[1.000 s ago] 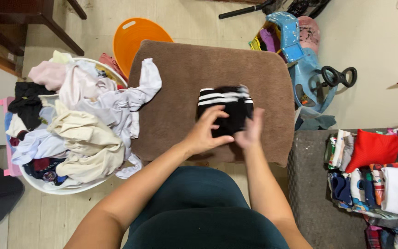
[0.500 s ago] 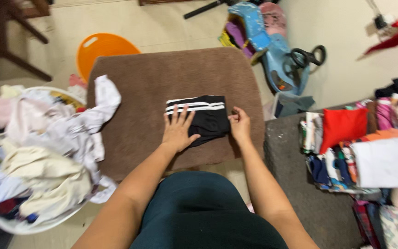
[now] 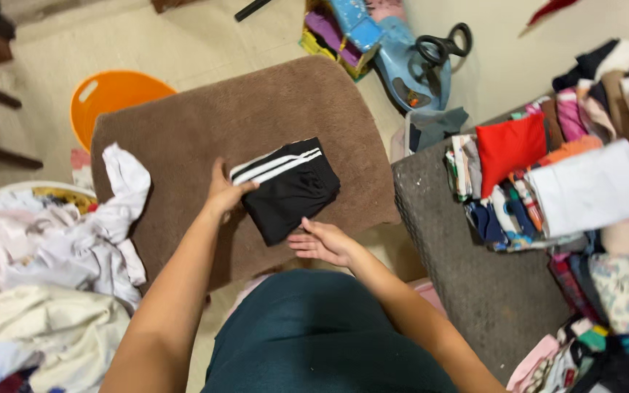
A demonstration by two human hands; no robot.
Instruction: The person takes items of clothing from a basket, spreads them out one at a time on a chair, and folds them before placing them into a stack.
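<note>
A folded black garment with white stripes (image 3: pixel 289 189) lies on a brown towel-covered surface (image 3: pixel 242 124). My left hand (image 3: pixel 223 193) grips its left edge near the stripes, fingers curled onto the cloth. My right hand (image 3: pixel 322 241) lies flat with fingers apart at the garment's near edge, touching or just under it.
A white basket heaped with unfolded pale laundry (image 3: pixel 45 276) stands at the left. An orange tub (image 3: pixel 111 98) sits behind it. Stacks of folded clothes (image 3: pixel 555 182) cover a grey surface (image 3: pixel 467 269) at the right. A blue ride-on toy (image 3: pixel 409 62) stands beyond the brown surface.
The view has swung to the right. My right hand slid from the garment's right edge down to its near edge, and my left hand shifted to the striped left edge.
</note>
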